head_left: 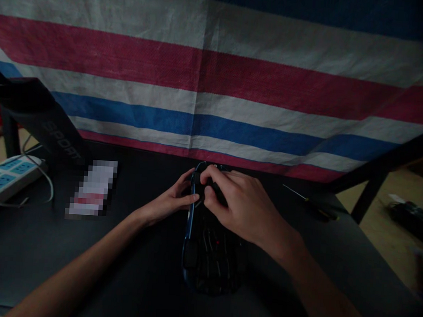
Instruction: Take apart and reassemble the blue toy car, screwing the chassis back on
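1. Power strip [8, 178]: lies at the far left of the black table [136, 273], blue socket faces upward. A pale cable [51, 184] curves beside its right side.
2. Black container [52, 129]: bottle-shaped, marked "SPORT", located just behind the power strip. It appears tilted, its lettered end toward the table. Its contents cannot be seen.
3. Pixelated item [94, 187]: flat, whitish with a red band, lies to the right of the container. Its details are unreadable.
4. Left hand [165, 203]: narrowed on the toy car [214, 268], gripping the left side of its far half. The thumb rests at the edge of the underside; the fingers reach along the blue side.
5. Toy car: located at mid-table, underside up, between the hands. Long axis runs from the near edge of the table toward the striped sheet [166, 74] behind, roughly straight away from the person. Which end is the front cannot be told.
6. Right hand [242, 203]: placed over the far half of the underside, fingers curled, thumb close to the index finger. Whether a small part is pinched between them cannot be told.
7. Screwdriver [319, 210]: lies on the table right of the right hand, well apart from the car. Thin shaft points away and leftward; the dark handle, with yellow, lies nearer the right edge.
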Demonstrator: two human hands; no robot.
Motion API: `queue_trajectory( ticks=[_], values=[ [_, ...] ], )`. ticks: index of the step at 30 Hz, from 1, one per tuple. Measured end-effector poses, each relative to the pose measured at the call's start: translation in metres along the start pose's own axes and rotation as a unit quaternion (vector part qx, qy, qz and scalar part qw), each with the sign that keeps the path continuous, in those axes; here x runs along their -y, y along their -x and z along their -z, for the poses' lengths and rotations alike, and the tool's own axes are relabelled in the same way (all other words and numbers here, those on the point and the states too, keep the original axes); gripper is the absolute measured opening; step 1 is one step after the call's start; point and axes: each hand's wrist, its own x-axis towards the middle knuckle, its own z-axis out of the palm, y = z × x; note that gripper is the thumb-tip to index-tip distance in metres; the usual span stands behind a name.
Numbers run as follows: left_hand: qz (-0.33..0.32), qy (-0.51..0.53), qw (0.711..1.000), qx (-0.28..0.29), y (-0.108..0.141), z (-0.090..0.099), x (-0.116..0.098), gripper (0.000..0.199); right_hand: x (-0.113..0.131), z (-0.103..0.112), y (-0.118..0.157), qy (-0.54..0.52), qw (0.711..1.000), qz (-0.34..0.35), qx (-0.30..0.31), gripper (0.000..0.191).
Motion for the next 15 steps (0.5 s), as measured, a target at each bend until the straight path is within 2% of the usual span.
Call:
queue_trajectory(
  ticks=[3,5,7,11,13,15],
  values=[
    [0.000,0.008,1.000,-0.003,0.001,0.001,0.002,0.091,-0.003,0.002,0.000,-0.022,0.998,0.066,0.012,0.014],
    [0.002,0.019,1.000,-0.003,0.000,0.002,0.004,0.092,-0.004,0.000,0.000,-0.005,0.997,0.078,0.016,0.013],
    [0.004,0.023,1.000,-0.002,0.000,0.003,0.005,0.092,-0.002,-0.005,0.001,0.031,0.998,0.052,0.002,0.017],
    [0.008,0.023,1.000,-0.001,-0.001,0.005,0.006,0.088,0.008,-0.012,0.001,0.092,0.994,-0.041,-0.036,0.030],
    [0.002,0.016,1.000,0.003,-0.001,0.005,0.006,0.088,0.011,-0.009,0.000,0.070,0.996,-0.050,-0.031,0.021],
    [-0.011,0.008,1.000,0.009,-0.002,0.004,0.004,0.089,0.011,-0.003,0.000,0.026,0.999,-0.022,-0.018,0.006]
  ],
)
